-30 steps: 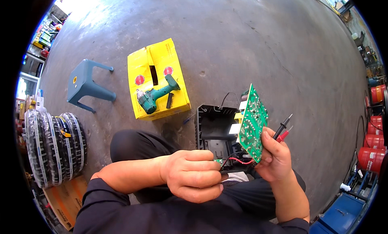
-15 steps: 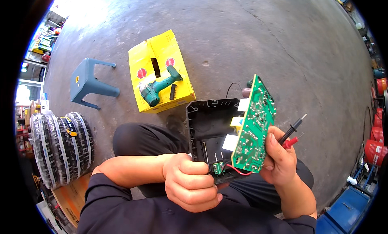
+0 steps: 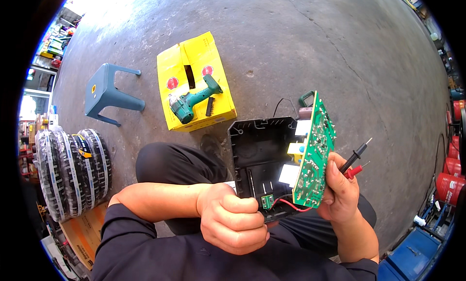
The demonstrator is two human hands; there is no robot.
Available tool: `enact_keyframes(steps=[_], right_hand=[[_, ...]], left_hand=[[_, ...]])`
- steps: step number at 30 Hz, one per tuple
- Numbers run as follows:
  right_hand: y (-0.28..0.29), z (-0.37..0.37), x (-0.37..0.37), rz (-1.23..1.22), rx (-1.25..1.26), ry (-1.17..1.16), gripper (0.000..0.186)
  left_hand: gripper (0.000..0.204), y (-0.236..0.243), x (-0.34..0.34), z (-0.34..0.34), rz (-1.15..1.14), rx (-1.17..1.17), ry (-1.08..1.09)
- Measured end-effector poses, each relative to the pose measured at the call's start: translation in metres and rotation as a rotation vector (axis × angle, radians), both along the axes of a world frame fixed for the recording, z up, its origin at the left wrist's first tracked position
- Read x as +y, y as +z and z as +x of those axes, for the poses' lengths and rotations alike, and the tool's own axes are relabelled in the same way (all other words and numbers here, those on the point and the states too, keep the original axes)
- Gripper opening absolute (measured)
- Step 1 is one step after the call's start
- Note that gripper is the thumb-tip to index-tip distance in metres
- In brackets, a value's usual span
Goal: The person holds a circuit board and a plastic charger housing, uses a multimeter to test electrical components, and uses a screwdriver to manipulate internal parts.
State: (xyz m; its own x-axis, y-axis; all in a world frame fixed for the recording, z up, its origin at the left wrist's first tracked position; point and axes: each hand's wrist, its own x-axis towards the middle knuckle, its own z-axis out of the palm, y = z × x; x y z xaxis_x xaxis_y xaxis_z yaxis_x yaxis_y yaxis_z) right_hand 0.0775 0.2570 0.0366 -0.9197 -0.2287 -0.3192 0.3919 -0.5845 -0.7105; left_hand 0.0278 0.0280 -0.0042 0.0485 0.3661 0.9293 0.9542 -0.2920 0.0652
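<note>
My right hand (image 3: 342, 191) is closed on a green circuit board (image 3: 315, 155), tilted up on its edge with the soldered side facing right. A black test probe (image 3: 355, 156) and a red test probe (image 3: 357, 171) stick out past its fingers, tips pointing up and right. Red and black wires (image 3: 291, 203) run from the board to a small green terminal piece (image 3: 267, 201) in an open black plastic casing (image 3: 259, 152) over my lap. My left hand (image 3: 235, 219) is a closed fist at the casing's near left corner; whatever its fingers hold is hidden.
Ahead on the concrete floor stands a yellow box (image 3: 194, 53) with a green cordless drill (image 3: 194, 101) and a small black strip (image 3: 210, 107) on top. A blue-grey stool (image 3: 104, 94) is left of it. Wrapped tyres (image 3: 73, 174) stand at left, blue cabinets (image 3: 412, 249) at right.
The circuit board and casing have shifted slightly right, and the board stands a little more upright. A green-rimmed thing behind the board shows more. Both hands keep their closed hold.
</note>
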Motion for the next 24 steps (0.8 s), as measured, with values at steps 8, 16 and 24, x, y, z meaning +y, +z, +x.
enact_keyframes(steps=[8, 16, 24], right_hand=[[0.0010, -0.0007, 0.0006, -0.008, 0.002, 0.001, 0.025], [0.0009, -0.0002, 0.0015, -0.052, 0.002, -0.001, 0.024], [0.0032, -0.0011, 0.0007, -0.037, -0.017, -0.018, 0.023]], left_hand=[[0.019, 0.0019, 0.0016, -0.0018, 0.038, 0.014, 0.011], [0.020, 0.0018, 0.0021, 0.0005, 0.042, -0.015, 0.029], [0.023, -0.0005, 0.0031, 0.0019, 0.039, -0.051, 0.037]])
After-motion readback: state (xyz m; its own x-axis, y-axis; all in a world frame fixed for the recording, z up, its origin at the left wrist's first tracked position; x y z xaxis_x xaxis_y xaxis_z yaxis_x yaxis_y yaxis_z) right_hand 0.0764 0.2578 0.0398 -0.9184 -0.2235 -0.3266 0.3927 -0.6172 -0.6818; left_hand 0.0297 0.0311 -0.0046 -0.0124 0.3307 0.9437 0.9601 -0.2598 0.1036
